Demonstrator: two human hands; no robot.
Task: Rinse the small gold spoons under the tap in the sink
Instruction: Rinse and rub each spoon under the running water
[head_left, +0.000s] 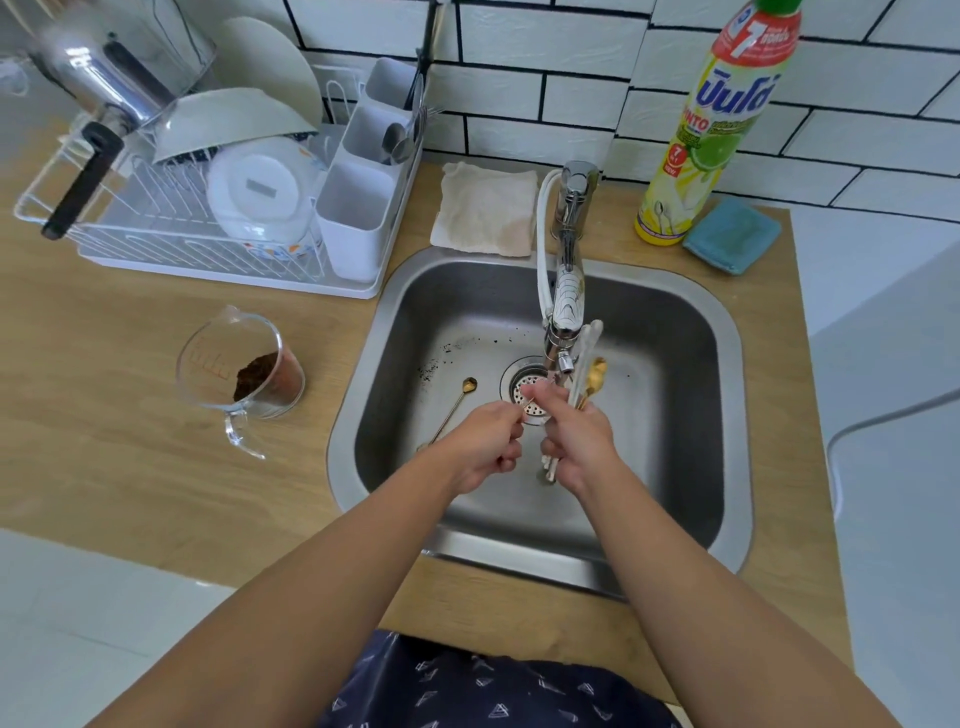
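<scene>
Both hands are over the steel sink (691, 332), just below the tap (567, 291). My right hand (579, 441) grips a bundle of gold spoons with white handles (589, 371), bowls pointing up beside the tap's spout. My left hand (485, 441) pinches a thin gold spoon handle (529, 401) whose tip reaches my right fingers over the drain (524, 387). One more small gold spoon (457, 402) lies on the sink floor at the left. Dark specks dot the basin floor nearby.
A glass measuring jug (244, 364) with brown grounds stands on the wooden counter left of the sink. A white dish rack (208, 208) with bowls and a pot fills the back left. A cloth (485, 210), a detergent bottle (711, 130) and a blue sponge (732, 234) sit behind.
</scene>
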